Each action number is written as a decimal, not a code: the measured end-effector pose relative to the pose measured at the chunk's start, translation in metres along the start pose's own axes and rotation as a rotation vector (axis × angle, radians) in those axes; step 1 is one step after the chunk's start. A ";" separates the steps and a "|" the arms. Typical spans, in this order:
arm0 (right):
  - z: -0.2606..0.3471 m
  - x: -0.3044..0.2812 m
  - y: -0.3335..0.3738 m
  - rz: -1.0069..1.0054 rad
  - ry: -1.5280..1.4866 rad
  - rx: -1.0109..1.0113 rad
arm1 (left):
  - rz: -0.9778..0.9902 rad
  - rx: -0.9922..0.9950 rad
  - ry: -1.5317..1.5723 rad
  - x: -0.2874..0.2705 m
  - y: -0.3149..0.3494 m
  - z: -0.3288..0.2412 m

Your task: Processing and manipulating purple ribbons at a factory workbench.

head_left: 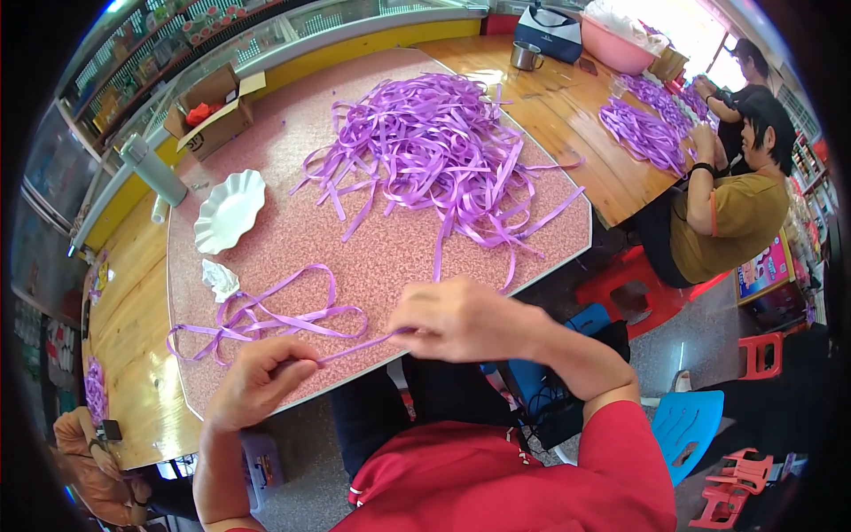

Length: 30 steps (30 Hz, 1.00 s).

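Note:
A purple ribbon [359, 348] is stretched between my two hands, just above the near edge of the pink speckled table. My left hand [261, 377] is closed on one end, thumb and fingers pinched together. My right hand [456, 319], back upward, grips the other end; its fingertips are partly hidden. Beyond them rises a large tangled heap of purple ribbons [425, 142], with strands trailing toward my right hand. A few looped purple ribbons [292, 310] lie near my left hand, beside a crumpled white tissue [220, 280].
On the table's left stand a white scalloped dish [230, 213], a pale green bottle [152, 170] and an open cardboard box [217, 124]. A metal mug [526, 57] and a blue-white bag [550, 34] sit at the back. Co-workers [731, 204] handle ribbons on the right. A blue stool [687, 434] stands lower right.

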State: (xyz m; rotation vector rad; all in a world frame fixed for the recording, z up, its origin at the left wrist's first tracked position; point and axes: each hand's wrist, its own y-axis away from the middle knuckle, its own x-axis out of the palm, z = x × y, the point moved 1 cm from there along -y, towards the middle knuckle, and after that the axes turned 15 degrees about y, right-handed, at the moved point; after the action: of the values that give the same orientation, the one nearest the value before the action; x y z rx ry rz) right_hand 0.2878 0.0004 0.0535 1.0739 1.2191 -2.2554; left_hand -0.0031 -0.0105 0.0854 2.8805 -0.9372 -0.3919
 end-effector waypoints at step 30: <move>-0.122 -0.113 0.113 0.115 -0.387 0.813 | -0.522 -0.194 0.126 -0.211 0.106 0.161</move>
State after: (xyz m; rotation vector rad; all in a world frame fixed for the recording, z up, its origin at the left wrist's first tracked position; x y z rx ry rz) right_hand 0.4853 0.0328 0.0361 0.8311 0.0565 -2.7416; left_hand -0.2710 0.0276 -0.0069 2.8870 -0.1074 -0.3074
